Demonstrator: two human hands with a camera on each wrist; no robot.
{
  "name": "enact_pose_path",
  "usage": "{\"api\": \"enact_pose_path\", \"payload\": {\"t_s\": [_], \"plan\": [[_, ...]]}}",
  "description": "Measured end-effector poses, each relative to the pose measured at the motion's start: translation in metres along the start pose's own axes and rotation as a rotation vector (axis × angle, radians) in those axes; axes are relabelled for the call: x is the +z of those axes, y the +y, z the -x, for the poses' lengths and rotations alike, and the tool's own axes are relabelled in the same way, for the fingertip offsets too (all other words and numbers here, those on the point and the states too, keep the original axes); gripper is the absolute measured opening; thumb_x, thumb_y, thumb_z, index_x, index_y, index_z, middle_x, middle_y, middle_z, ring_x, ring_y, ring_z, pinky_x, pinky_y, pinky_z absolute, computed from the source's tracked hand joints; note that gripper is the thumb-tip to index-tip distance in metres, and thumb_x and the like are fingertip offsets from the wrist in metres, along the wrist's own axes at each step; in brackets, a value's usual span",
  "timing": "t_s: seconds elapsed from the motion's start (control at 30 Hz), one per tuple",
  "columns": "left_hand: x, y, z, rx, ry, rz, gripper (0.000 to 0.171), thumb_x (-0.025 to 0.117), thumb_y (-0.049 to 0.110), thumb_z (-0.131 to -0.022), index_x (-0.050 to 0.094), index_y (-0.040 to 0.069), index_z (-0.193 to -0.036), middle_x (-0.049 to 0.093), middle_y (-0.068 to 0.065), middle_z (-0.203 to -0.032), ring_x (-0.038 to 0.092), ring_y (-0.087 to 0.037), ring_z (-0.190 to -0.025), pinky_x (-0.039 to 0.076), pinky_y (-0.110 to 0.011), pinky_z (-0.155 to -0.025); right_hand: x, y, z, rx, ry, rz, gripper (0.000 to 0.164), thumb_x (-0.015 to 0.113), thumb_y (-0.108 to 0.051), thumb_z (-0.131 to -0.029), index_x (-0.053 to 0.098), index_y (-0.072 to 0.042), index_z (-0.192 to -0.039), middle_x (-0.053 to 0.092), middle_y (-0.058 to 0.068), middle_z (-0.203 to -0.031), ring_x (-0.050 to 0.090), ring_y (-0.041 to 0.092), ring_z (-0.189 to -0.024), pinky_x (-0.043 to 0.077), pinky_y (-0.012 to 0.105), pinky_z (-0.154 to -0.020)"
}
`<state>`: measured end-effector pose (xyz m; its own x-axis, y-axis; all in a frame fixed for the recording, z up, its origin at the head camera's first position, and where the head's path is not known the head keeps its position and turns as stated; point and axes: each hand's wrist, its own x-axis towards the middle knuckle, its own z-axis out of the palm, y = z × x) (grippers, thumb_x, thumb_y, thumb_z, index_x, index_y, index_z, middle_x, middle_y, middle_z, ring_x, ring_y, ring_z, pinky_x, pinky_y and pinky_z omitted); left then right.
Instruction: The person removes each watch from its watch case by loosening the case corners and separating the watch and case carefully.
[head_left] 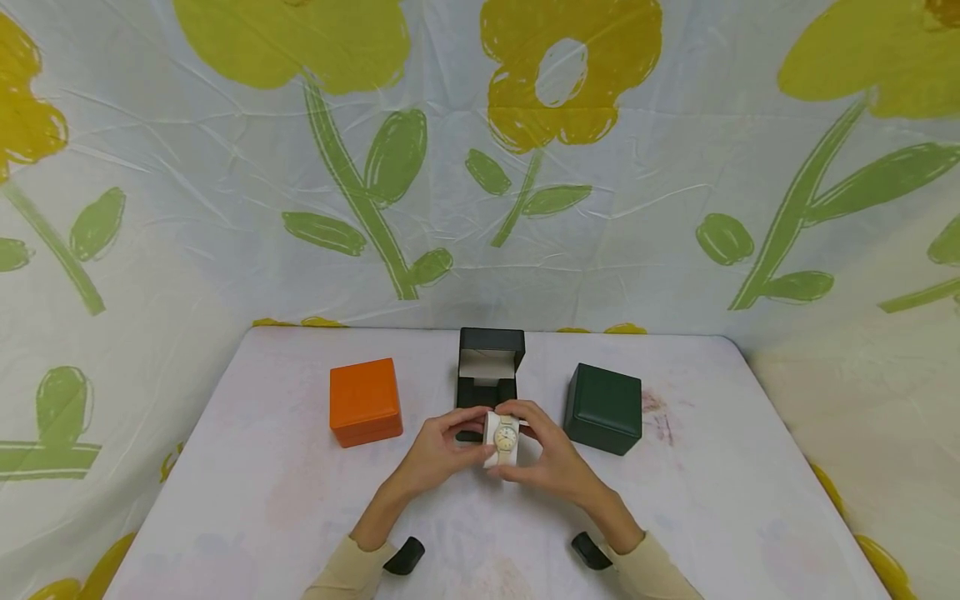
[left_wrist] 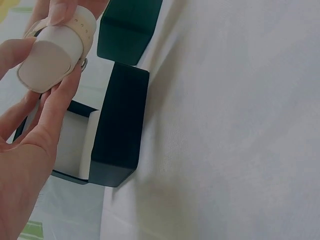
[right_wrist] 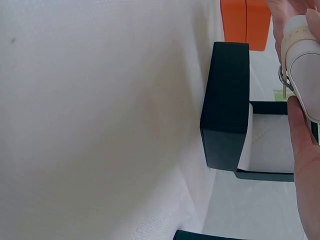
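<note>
A wristwatch (head_left: 506, 437) with a pale dial and cream strap is wrapped around a white cushion (left_wrist: 45, 62). My left hand (head_left: 433, 454) grips the cushion from the left, its thumb at the near part of the face side. From the other side my right hand (head_left: 558, 458) holds the same cushion between thumb and fingers. Both wrist views show the strap's holes or metal buckle at the cushion's side. Just beyond the hands stands a dark watch box (head_left: 491, 340), lid raised, with a pale lining; the hands partly hide its near part.
To the left sits a closed orange box (head_left: 365, 402), and to the right a closed dark green box (head_left: 604, 408). All three boxes stand on a white-covered table (head_left: 247, 500). Behind it hangs a flower-patterned cloth (head_left: 630, 225).
</note>
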<state>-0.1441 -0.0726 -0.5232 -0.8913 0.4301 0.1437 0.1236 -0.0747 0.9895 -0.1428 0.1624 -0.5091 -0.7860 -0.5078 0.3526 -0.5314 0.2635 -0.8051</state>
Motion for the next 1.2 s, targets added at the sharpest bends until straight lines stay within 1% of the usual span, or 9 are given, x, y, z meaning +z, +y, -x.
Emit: {"api": "enact_pose_path", "payload": {"t_s": [0.17, 0.37, 0.43, 0.67, 0.77, 0.9, 1.0, 1.1, 1.2], "plan": [[0.0003, -0.0009, -0.0001, 0.027, -0.002, -0.002, 0.058, 0.080, 0.002, -0.089, 0.058, -0.001, -0.142, 0.061, -0.014, -0.134, 0.062, -0.027, -0.116, 0.058, -0.032, -0.093, 0.0003, 0.0012, 0.0010, -0.016, -0.011, 0.005, 0.076, 0.090, -0.015, -0.081, 0.050, -0.015, -0.145, 0.052, 0.002, -0.143, 0.052, 0.019, -0.129, 0.053, 0.041, -0.102], [0.0006, -0.0031, -0.0006, 0.078, -0.015, -0.015, 0.056, 0.079, 0.001, -0.089, 0.059, -0.003, -0.141, 0.063, -0.017, -0.130, 0.063, -0.026, -0.114, 0.055, -0.050, -0.096, -0.0007, 0.0007, 0.0011, -0.030, -0.042, -0.004, 0.078, 0.088, -0.008, -0.081, 0.048, -0.013, -0.148, 0.050, 0.003, -0.146, 0.051, 0.019, -0.130, 0.053, 0.042, -0.101], [0.0006, -0.0033, -0.0004, 0.074, -0.015, -0.019, 0.055, 0.079, 0.001, -0.089, 0.059, -0.003, -0.140, 0.062, -0.017, -0.131, 0.063, -0.026, -0.114, 0.056, -0.049, -0.095, -0.0009, 0.0004, 0.0012, -0.032, -0.046, -0.008, 0.079, 0.088, -0.007, -0.080, 0.047, -0.013, -0.148, 0.050, 0.003, -0.146, 0.052, 0.019, -0.129, 0.053, 0.041, -0.101], [0.0015, 0.0000, 0.0006, 0.026, -0.004, -0.029, 0.055, 0.079, 0.004, -0.090, 0.059, 0.000, -0.141, 0.061, -0.014, -0.134, 0.062, -0.025, -0.114, 0.058, -0.029, -0.090, -0.0021, 0.0016, 0.0026, 0.003, -0.011, 0.001, 0.077, 0.092, -0.015, -0.078, 0.050, -0.017, -0.143, 0.053, 0.000, -0.141, 0.055, 0.017, -0.126, 0.054, 0.039, -0.101], [0.0016, -0.0001, -0.0006, 0.033, 0.001, -0.037, 0.055, 0.079, 0.003, -0.090, 0.060, 0.001, -0.141, 0.062, -0.013, -0.133, 0.062, -0.025, -0.114, 0.058, -0.033, -0.091, -0.0026, 0.0027, 0.0022, -0.004, -0.007, 0.006, 0.078, 0.092, -0.014, -0.077, 0.050, -0.012, -0.143, 0.053, 0.003, -0.142, 0.054, 0.019, -0.127, 0.055, 0.041, -0.100], [0.0009, -0.0022, -0.0021, 0.058, 0.004, -0.045, 0.054, 0.079, 0.002, -0.089, 0.061, 0.001, -0.140, 0.064, -0.013, -0.130, 0.065, -0.025, -0.113, 0.056, -0.048, -0.095, -0.0025, 0.0038, 0.0016, -0.039, -0.023, 0.002, 0.081, 0.091, -0.006, -0.077, 0.047, -0.005, -0.146, 0.052, 0.011, -0.143, 0.054, 0.025, -0.126, 0.055, 0.043, -0.098], [0.0004, -0.0037, -0.0027, 0.071, 0.001, -0.046, 0.054, 0.080, 0.002, -0.089, 0.062, 0.002, -0.140, 0.065, -0.013, -0.128, 0.065, -0.024, -0.112, 0.051, -0.058, -0.097, -0.0027, 0.0045, 0.0016, -0.039, -0.038, -0.012, 0.082, 0.089, -0.003, -0.077, 0.046, -0.007, -0.147, 0.051, 0.011, -0.143, 0.054, 0.023, -0.126, 0.056, 0.040, -0.098], [0.0003, -0.0043, -0.0026, 0.069, -0.001, -0.046, 0.054, 0.080, 0.003, -0.089, 0.062, 0.002, -0.139, 0.064, -0.013, -0.130, 0.065, -0.024, -0.113, 0.052, -0.056, -0.097, -0.0034, 0.0047, 0.0018, -0.021, -0.046, -0.032, 0.080, 0.088, -0.003, -0.079, 0.047, -0.010, -0.147, 0.051, 0.007, -0.143, 0.054, 0.019, -0.125, 0.056, 0.038, -0.098], [0.0005, -0.0041, -0.0024, 0.056, 0.000, -0.046, 0.053, 0.080, 0.003, -0.089, 0.061, 0.002, -0.139, 0.063, -0.013, -0.132, 0.065, -0.023, -0.113, 0.056, -0.046, -0.096, -0.0041, 0.0044, 0.0030, -0.004, -0.037, -0.045, 0.076, 0.089, -0.008, -0.081, 0.048, -0.011, -0.145, 0.052, 0.004, -0.143, 0.056, 0.018, -0.123, 0.056, 0.038, -0.098]]}}
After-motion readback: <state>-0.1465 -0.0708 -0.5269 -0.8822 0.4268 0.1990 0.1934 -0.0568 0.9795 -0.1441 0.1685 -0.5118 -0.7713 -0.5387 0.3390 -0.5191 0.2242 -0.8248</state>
